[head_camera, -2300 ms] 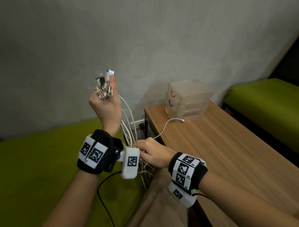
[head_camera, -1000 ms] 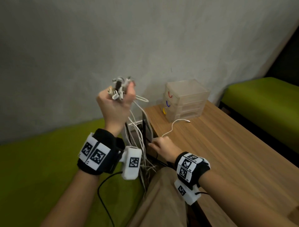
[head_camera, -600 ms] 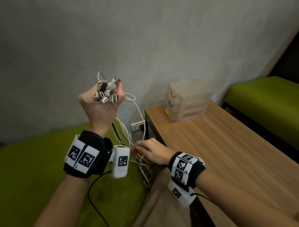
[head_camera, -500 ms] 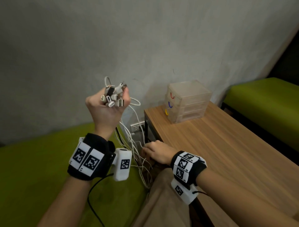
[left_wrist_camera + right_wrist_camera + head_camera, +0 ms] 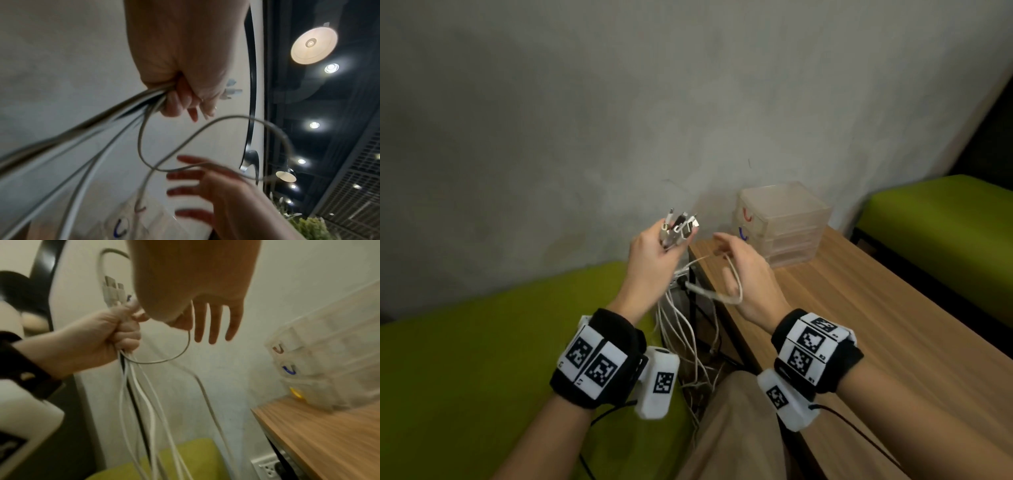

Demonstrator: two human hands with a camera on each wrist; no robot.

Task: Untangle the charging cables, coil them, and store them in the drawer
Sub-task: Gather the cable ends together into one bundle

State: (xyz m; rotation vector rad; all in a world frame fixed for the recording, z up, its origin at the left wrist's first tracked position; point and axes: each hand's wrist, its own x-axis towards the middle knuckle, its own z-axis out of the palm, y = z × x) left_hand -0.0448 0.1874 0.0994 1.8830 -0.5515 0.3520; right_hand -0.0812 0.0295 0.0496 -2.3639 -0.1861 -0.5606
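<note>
As seen from the head view, the left hand (image 5: 652, 262) is raised beside the desk (image 5: 842, 308), its fingers clamped around a bundle of charging cables (image 5: 681, 329); the connector ends (image 5: 679, 228) project above the fist and the cable lengths hang below it toward the floor. The right hand (image 5: 748, 279) is held just beside the left, fingers apart and extended, with one white cable loop (image 5: 734, 284) draped across the palm. A clear drawer unit (image 5: 780, 222) stands at the far end of the desk, all drawers closed.

From the left wrist view, the cables (image 5: 86, 146) exit the underside of the closed left fist (image 5: 185, 65). One loop (image 5: 205, 146) crosses over the spread fingers (image 5: 185, 175) of the right hand.

From the right wrist view, the right hand's fingers (image 5: 213, 321) are straight and separated; the loop (image 5: 180, 353) runs between thumb and forefinger. The left hand (image 5: 98, 340) grips the bundle, plugs (image 5: 113, 290) uppermost.
</note>
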